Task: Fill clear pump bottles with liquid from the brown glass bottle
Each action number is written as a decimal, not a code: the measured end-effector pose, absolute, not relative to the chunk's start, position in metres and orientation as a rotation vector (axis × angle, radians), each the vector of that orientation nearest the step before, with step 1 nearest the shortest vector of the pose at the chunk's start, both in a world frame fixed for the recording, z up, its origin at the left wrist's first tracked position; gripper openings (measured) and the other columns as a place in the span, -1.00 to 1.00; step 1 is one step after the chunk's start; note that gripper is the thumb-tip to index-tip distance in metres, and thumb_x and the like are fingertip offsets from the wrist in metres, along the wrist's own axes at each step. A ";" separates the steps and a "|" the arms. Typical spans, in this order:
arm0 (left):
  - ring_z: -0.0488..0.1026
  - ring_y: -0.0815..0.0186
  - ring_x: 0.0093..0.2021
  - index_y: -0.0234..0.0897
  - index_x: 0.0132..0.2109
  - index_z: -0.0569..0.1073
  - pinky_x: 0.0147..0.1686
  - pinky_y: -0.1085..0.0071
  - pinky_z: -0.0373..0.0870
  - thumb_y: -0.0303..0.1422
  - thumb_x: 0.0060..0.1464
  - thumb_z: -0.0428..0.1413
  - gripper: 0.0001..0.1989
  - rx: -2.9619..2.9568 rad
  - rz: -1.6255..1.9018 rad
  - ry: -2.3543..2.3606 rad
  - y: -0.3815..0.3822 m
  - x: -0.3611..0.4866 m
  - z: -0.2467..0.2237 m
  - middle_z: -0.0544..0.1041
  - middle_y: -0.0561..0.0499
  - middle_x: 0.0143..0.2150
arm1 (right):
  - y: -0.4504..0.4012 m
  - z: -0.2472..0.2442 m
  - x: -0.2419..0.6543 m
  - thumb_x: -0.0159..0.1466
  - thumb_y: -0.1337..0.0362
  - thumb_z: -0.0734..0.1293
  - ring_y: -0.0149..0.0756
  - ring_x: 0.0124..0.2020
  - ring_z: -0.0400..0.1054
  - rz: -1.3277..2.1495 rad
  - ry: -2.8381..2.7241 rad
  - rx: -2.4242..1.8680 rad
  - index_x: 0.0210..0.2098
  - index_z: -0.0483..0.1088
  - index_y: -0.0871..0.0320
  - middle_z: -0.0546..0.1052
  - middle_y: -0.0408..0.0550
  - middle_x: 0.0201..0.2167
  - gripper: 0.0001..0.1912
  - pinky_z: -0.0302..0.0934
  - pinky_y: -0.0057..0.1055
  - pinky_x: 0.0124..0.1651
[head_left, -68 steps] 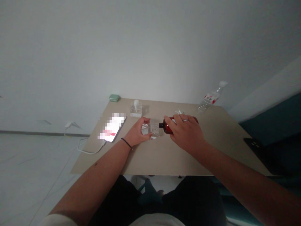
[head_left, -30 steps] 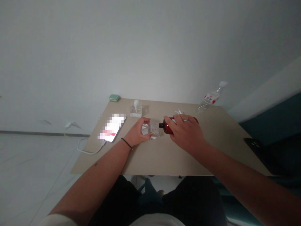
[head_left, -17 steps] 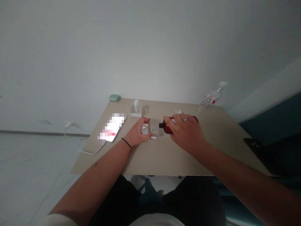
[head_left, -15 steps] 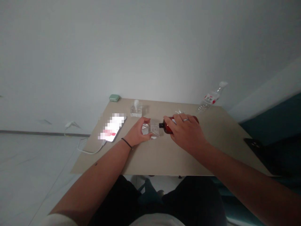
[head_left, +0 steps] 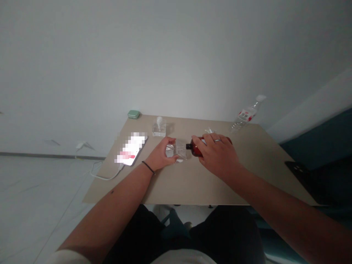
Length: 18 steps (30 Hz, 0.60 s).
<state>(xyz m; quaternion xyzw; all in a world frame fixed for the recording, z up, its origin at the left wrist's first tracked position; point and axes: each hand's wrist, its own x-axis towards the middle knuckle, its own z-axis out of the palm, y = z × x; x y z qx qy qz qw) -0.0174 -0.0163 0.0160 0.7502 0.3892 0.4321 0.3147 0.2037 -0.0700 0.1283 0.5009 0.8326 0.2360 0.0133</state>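
My left hand (head_left: 162,154) is closed around a clear container (head_left: 180,150) over the middle of the table, thumb on the near side and fingers on the far side. In my right hand (head_left: 218,152) is a dark red bottle (head_left: 195,147), tipped on its side with its black neck pointing left at the clear container's mouth. The neck and the container are very close; whether they touch I cannot tell. Any liquid passing between them is too small to make out.
On the table (head_left: 198,187) lie a phone (head_left: 132,148) with a white cable (head_left: 110,178), a green case (head_left: 133,114) and a clear square bottle with a white top (head_left: 159,129). A clear plastic bottle (head_left: 245,116) stands back right. Small white pieces (head_left: 210,130) lie behind my right hand.
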 end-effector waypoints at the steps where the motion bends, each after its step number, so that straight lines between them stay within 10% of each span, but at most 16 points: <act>1: 0.48 0.07 0.07 -0.28 0.10 0.32 0.14 0.05 0.40 -0.32 -0.09 0.29 -0.41 1.975 1.136 1.027 -0.017 -0.017 0.016 0.50 -0.17 0.06 | -0.070 0.128 0.204 0.30 0.29 0.26 0.03 0.00 0.32 0.732 2.595 1.563 0.25 0.30 0.14 0.52 0.16 -0.05 -0.48 0.01 -0.13 0.02; 18: 0.48 0.10 0.04 -0.29 0.10 0.29 0.10 0.09 0.41 -0.33 -0.09 0.27 -0.40 1.958 1.142 0.999 -0.016 -0.018 0.016 0.49 -0.16 0.03 | -0.061 0.125 0.211 0.22 0.18 0.34 0.07 0.00 0.36 0.625 2.646 1.673 0.26 0.26 0.20 0.51 0.20 0.01 -0.37 0.09 -0.15 -0.01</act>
